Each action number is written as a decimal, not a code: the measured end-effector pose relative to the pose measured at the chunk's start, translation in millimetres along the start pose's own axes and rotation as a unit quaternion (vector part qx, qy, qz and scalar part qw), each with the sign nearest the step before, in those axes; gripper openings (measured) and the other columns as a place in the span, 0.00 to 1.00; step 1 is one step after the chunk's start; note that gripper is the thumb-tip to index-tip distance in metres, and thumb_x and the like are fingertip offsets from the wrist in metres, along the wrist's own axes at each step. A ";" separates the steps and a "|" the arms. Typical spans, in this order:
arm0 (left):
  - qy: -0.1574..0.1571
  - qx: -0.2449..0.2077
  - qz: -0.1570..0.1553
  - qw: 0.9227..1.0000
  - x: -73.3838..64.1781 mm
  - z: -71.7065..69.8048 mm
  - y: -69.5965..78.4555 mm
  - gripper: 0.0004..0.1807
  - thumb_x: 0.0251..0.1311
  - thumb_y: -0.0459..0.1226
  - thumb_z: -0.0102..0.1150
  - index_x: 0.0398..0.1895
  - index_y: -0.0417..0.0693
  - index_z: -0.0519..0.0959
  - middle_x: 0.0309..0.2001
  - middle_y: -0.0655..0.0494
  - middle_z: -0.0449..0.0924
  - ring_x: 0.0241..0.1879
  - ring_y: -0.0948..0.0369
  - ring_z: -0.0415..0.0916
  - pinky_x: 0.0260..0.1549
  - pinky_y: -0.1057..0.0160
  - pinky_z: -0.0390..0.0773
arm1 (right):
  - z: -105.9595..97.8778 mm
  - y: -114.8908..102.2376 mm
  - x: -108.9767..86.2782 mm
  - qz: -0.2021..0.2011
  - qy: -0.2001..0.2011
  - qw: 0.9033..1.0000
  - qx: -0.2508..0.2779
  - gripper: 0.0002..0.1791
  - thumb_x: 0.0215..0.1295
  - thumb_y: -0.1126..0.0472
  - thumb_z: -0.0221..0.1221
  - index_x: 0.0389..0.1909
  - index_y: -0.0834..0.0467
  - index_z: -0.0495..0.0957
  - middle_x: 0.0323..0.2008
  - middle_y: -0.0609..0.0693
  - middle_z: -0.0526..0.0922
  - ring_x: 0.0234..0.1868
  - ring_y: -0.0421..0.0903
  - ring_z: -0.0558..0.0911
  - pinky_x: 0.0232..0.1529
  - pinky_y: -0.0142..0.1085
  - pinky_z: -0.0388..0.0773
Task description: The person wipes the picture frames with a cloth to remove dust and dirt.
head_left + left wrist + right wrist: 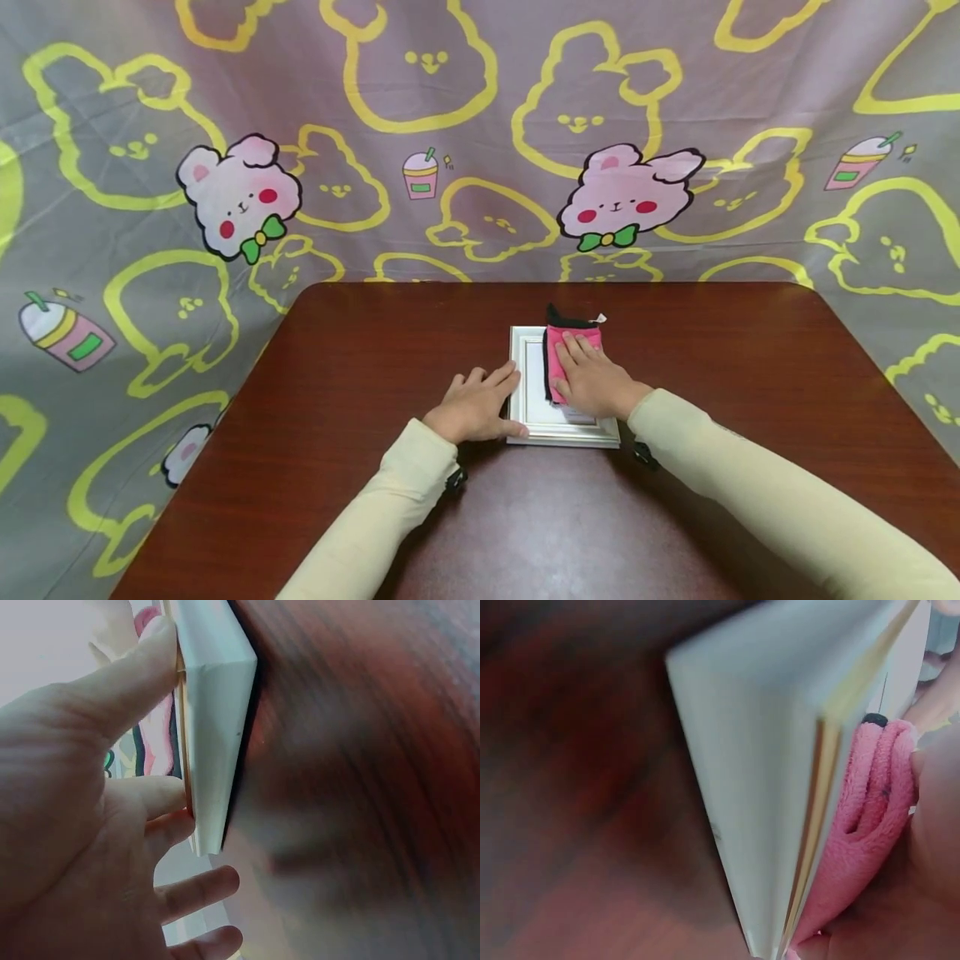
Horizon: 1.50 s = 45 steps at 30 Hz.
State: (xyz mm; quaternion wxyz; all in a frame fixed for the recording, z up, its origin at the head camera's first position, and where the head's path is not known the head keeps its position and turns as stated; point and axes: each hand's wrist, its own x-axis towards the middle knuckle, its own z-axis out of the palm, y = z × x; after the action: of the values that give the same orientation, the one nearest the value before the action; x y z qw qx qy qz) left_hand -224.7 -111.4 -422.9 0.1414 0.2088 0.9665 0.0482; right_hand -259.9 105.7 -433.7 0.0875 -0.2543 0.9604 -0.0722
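Observation:
A white picture frame (pixel 570 437) lies flat on the brown table. A folded pink cloth (pixel 557 358) with black edging and a small white tag lies on its face. My right hand (pixel 592 379) presses the cloth down with fingers stretched over it; in the right wrist view the cloth's pink folds (pixel 866 817) bulge beneath the palm. My left hand (pixel 476 404) steadies the frame at its near left corner, thumb and fingers spread along the rim. In the left wrist view two fingers stand off the frame's white side (pixel 217 727).
The dark red-brown table (pixel 360 358) spreads out around the frame. Behind it hangs a curtain (pixel 480 167) printed with yellow bear outlines and pink bunnies. Dark wrist devices (pixel 456 479) show below the cream sleeves (pixel 750 475).

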 end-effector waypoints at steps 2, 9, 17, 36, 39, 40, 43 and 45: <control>0.003 -0.004 -0.003 1.000 -0.8 0.1 -1.0 0.49 0.57 0.65 0.60 0.78 0.58 0.55 0.80 0.62 0.49 0.71 0.50 0.60 0.61 0.49 0.65 | 2.4 -1.7 -3.4 -0.011 0.001 1.000 0.000 0.37 0.76 0.50 0.44 0.74 0.71 0.52 0.77 0.70 0.48 0.78 0.69 0.49 0.76 0.59 0.50; 0.011 -0.022 -0.003 1.000 -3.2 2.6 -4.1 0.49 0.57 0.64 0.61 0.78 0.57 0.56 0.80 0.61 0.50 0.71 0.50 0.60 0.60 0.48 0.66 | 11.7 -9.6 -18.1 -0.043 0.023 0.999 0.001 0.36 0.75 0.51 0.46 0.73 0.73 0.54 0.76 0.71 0.52 0.77 0.69 0.51 0.76 0.58 0.52; 0.005 -0.020 0.010 1.000 -0.7 1.7 -1.4 0.49 0.58 0.63 0.60 0.79 0.57 0.55 0.81 0.62 0.48 0.70 0.50 0.62 0.59 0.49 0.68 | 18.8 -11.3 -22.7 -0.033 0.042 0.999 0.005 0.36 0.75 0.53 0.45 0.72 0.75 0.54 0.75 0.73 0.52 0.77 0.69 0.50 0.76 0.57 0.50; -0.007 -0.033 0.007 0.999 -0.4 -0.2 1.0 0.49 0.59 0.62 0.60 0.79 0.54 0.53 0.81 0.60 0.45 0.72 0.50 0.60 0.64 0.46 0.66 | 15.3 -31.4 -8.4 -0.049 0.030 0.998 -0.011 0.36 0.76 0.53 0.42 0.72 0.77 0.53 0.75 0.74 0.50 0.78 0.68 0.49 0.77 0.56 0.49; -0.009 -0.035 0.008 0.999 -0.7 -1.1 1.2 0.49 0.59 0.61 0.61 0.79 0.54 0.53 0.81 0.60 0.45 0.73 0.50 0.59 0.65 0.46 0.65 | 14.5 -29.4 -3.8 -0.048 0.026 0.998 -0.013 0.36 0.76 0.53 0.42 0.72 0.76 0.52 0.75 0.74 0.49 0.78 0.68 0.49 0.77 0.56 0.49; -0.009 -0.035 0.008 0.999 -0.7 -1.2 1.2 0.49 0.59 0.61 0.60 0.79 0.54 0.53 0.81 0.60 0.45 0.73 0.50 0.59 0.65 0.45 0.65 | 14.2 -28.4 -1.9 -0.046 0.024 0.999 -0.012 0.36 0.76 0.53 0.42 0.73 0.76 0.52 0.76 0.74 0.49 0.78 0.69 0.48 0.77 0.56 0.50; -0.013 -0.036 0.009 0.999 -0.7 -0.8 1.7 0.49 0.60 0.61 0.60 0.79 0.55 0.53 0.81 0.60 0.45 0.73 0.50 0.58 0.65 0.45 0.64 | 13.0 -24.2 4.7 -0.038 0.020 0.999 -0.002 0.36 0.76 0.52 0.42 0.73 0.75 0.51 0.76 0.73 0.48 0.78 0.68 0.47 0.77 0.56 0.49; -0.014 -0.035 0.009 0.999 -0.7 -0.5 2.4 0.48 0.60 0.61 0.60 0.79 0.55 0.53 0.81 0.60 0.45 0.73 0.50 0.59 0.64 0.46 0.65 | 11.9 -21.2 8.5 -0.031 0.019 0.999 0.005 0.36 0.76 0.52 0.43 0.74 0.74 0.51 0.77 0.72 0.47 0.78 0.68 0.47 0.77 0.56 0.49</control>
State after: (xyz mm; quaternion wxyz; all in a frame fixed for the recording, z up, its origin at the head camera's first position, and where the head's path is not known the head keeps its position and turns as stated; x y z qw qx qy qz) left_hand -223.2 -109.6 -421.9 0.1618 0.2134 0.9601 0.0801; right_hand -254.6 82.1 -442.6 0.0683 -0.2816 0.9533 -0.0849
